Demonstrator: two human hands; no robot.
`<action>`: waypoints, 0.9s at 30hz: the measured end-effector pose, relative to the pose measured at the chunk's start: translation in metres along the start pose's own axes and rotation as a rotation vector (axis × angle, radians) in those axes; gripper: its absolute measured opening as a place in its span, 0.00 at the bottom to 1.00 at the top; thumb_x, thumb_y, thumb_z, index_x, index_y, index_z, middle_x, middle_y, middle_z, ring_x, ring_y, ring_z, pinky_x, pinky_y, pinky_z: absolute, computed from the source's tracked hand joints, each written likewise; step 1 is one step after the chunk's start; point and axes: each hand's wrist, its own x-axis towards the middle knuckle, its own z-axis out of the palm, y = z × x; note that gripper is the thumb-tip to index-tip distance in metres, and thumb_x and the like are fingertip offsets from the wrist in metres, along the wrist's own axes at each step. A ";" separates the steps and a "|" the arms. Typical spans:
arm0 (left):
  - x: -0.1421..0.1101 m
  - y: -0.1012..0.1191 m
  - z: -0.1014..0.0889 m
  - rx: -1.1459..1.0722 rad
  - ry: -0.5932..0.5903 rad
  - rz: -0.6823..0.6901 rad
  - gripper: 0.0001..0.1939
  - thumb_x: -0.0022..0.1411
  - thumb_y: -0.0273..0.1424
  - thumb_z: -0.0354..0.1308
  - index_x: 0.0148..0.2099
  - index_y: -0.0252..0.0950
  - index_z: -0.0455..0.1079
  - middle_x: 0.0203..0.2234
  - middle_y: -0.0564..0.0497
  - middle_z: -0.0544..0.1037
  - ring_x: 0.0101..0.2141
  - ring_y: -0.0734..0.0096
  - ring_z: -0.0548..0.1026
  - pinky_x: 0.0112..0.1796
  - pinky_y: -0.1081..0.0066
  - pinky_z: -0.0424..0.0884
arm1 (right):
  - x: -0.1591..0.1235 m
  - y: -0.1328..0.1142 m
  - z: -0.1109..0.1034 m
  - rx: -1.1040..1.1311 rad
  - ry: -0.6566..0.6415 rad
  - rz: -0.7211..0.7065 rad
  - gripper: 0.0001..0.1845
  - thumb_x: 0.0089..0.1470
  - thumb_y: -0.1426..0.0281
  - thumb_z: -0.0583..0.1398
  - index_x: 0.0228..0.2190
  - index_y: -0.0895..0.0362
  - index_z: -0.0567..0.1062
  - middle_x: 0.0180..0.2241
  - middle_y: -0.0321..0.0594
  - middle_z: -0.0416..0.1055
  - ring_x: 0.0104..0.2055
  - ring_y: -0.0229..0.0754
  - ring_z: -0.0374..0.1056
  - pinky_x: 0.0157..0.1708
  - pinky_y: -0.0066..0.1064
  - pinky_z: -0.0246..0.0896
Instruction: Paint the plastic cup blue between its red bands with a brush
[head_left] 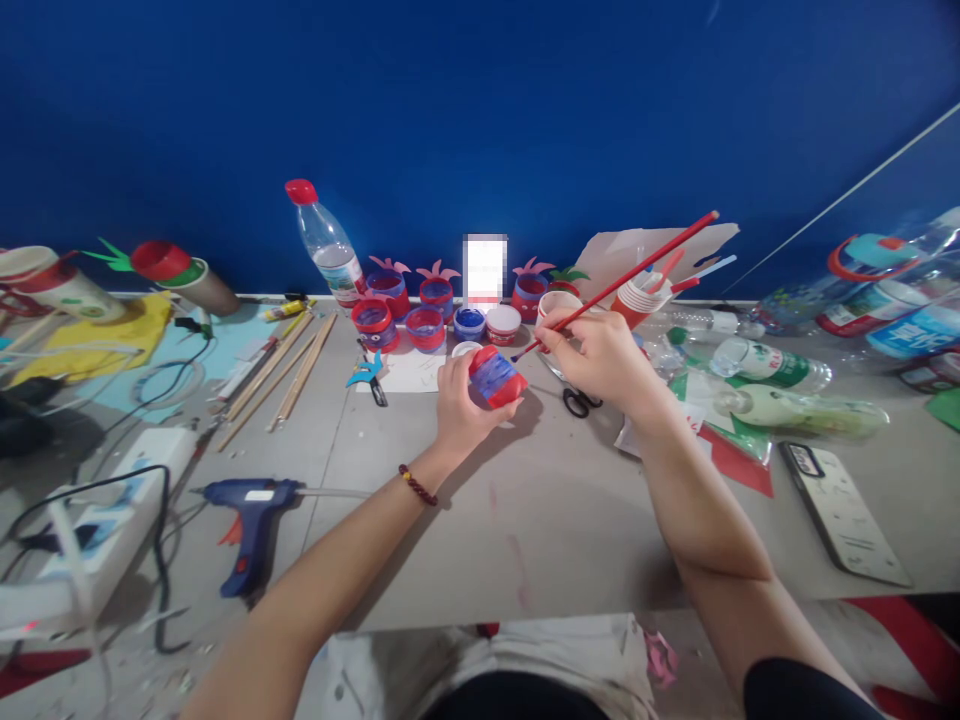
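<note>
My left hand [459, 412] is wrapped round a small cup [495, 378] painted red and blue, tilted above the table. In my right hand [589, 352] is a long red paintbrush [637, 268], its dark tip close to the cup's painted side; whether it touches I cannot tell. Just behind stand an open jar of blue paint [470, 323] and a jar with a white lid [503, 325]. Several red and blue painted cups [425, 328] are grouped there, some with pink leaf-shaped tops. Under my right hand lie black-handled scissors [577, 402].
A blue glue gun [251, 500] and a white power strip [112, 520] with cords lie at left, near wooden sticks [307, 375]. A clear bottle with a red cap [322, 240] stands behind. Plastic bottles [772, 362] and a phone [844, 510] lie at right, by stacked paper cups [641, 298].
</note>
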 end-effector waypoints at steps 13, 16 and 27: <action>-0.002 -0.004 0.001 0.027 -0.008 0.011 0.43 0.44 0.48 0.72 0.57 0.40 0.58 0.46 0.43 0.72 0.45 0.54 0.71 0.48 0.53 0.68 | -0.003 -0.018 0.005 0.032 -0.131 -0.065 0.12 0.60 0.73 0.55 0.28 0.57 0.76 0.30 0.40 0.79 0.33 0.42 0.73 0.37 0.34 0.66; -0.002 -0.004 0.002 0.024 -0.007 0.016 0.43 0.44 0.48 0.72 0.57 0.40 0.59 0.46 0.44 0.72 0.45 0.54 0.71 0.47 0.54 0.68 | -0.005 -0.021 0.004 0.030 -0.159 -0.063 0.12 0.60 0.74 0.55 0.29 0.58 0.76 0.29 0.39 0.78 0.31 0.41 0.72 0.34 0.32 0.65; -0.003 -0.007 0.004 0.029 -0.026 0.019 0.45 0.44 0.46 0.73 0.59 0.40 0.56 0.47 0.44 0.72 0.46 0.54 0.70 0.47 0.54 0.68 | -0.007 -0.022 0.009 0.133 -0.161 -0.093 0.12 0.60 0.73 0.56 0.27 0.57 0.77 0.30 0.38 0.78 0.30 0.39 0.70 0.34 0.33 0.64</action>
